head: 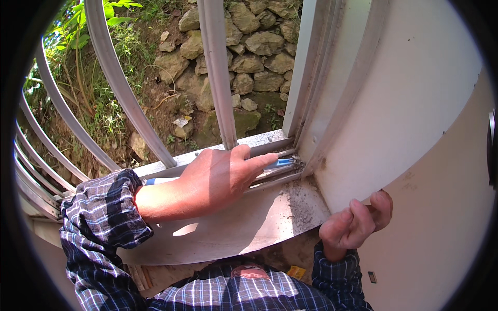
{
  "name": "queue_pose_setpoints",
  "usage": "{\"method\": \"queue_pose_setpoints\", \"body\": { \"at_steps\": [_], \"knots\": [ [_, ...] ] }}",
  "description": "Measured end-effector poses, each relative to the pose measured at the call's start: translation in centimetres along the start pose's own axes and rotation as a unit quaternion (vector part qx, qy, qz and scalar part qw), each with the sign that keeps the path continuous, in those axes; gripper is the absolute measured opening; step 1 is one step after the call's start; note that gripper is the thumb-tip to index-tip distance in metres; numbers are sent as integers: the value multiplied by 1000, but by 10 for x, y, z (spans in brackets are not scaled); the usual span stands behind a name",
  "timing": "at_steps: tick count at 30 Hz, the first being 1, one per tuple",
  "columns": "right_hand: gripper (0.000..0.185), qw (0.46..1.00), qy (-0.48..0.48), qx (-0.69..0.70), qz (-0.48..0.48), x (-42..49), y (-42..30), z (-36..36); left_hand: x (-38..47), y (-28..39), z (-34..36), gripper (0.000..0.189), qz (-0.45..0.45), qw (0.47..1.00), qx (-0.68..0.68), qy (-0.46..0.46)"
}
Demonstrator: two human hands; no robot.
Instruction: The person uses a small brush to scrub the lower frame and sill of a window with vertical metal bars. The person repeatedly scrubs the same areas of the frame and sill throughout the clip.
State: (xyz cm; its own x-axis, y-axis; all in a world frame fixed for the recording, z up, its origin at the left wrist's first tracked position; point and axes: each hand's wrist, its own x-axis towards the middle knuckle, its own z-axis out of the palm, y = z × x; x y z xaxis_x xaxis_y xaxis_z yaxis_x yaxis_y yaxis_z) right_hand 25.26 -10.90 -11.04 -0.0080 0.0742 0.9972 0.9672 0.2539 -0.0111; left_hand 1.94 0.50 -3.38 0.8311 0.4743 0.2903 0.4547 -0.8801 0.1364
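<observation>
My left hand (229, 171) is shut around a slim blue and white brush (281, 163), which lies along the metal window track (272, 177). The brush's blue end points into the track's right corner, where grey dirt and debris (297, 163) sit around it; its bristles cannot be made out clearly. More loose grit (301, 210) is spread on the pale sill (233, 229) just below that corner. My right hand (356, 225), its fingers curled, is at the right end of the sill by the white wall edge. No object shows in it.
Curved-looking metal bars (218, 70) stand along the window's outer side. Beyond them are a stone wall (249, 58), soil and green plants. A white wall (404, 97) rises at the right. A yellow wrapper (297, 272) lies below the sill.
</observation>
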Motion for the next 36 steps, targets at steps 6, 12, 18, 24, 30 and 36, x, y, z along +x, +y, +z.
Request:
{"method": "queue_pose_setpoints", "body": {
  "at_steps": [6,12,18,24,30,36],
  "knots": [
    [17,999,-2,20,-34,-5,4,2,-19,27,-9,65,175,962,207,-16],
    [17,999,3,16,-34,-4,6,0,0,-2,-25,46,26,994,91,-63],
    [11,1000,17,14,-5,-4,1,5,11,-9,-8,31,-4,997,-25,-73],
    [11,1000,7,-9,6,-6,4,3,22,-9,16,29,-7,997,-58,-41],
    [11,1000,-1,-3,12,-5,3,1,9,-8,10,38,-24,998,-44,-21],
    [10,1000,-3,-4,22,-7,3,1,-14,20,-4,49,115,986,122,-3]
  ]
}}
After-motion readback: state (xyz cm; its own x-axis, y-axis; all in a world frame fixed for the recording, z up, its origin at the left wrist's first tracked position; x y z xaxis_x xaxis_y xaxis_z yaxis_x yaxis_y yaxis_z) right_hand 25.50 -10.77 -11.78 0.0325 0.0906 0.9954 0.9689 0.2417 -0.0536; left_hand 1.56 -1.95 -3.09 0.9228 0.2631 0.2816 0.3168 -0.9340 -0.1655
